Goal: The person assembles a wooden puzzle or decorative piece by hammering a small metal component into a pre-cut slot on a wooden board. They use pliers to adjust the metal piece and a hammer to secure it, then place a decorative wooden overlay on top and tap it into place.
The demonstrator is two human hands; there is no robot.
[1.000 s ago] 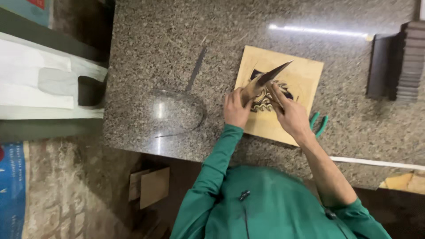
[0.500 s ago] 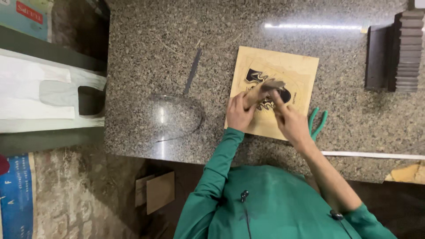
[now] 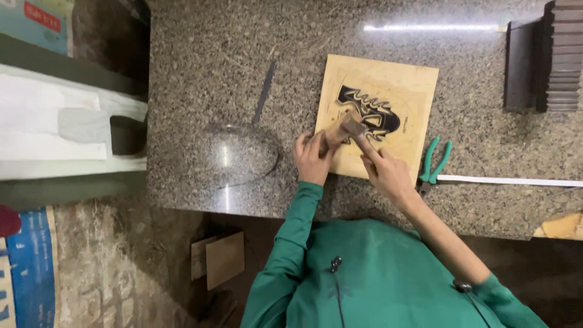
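We see 1 square pale wooden board [image 3: 398,79] lying flat on the speckled grey granite surface [image 3: 206,67], with 1 dark carved design [image 3: 369,114] cut into its middle. Both of our hands meet at the board's near left edge. The left hand [image 3: 313,159] is closed around 1 small brown wooden-handled tool [image 3: 340,132] — the grip wraps its lower end, while the tool's upper end lies over the carved design. The right hand [image 3: 385,173] has its fingers curled and pressed against the same tool from the other side, so both grips close on it.

Just right of the board lies 1 pair of green-handled pliers [image 3: 434,163], touching 1 long white strip [image 3: 510,180] that runs off to the right. Left of the board rests 1 shiny round metal pan [image 3: 240,155] with 1 dark straight handle pointing away from us. At the far right stands 1 stack of dark flat slabs [image 3: 562,54].

Off the surface, at lower left, sits 1 blue printed sack [image 3: 30,261]; at upper left, 1 teal package with a red label [image 3: 36,18], only partly in view.
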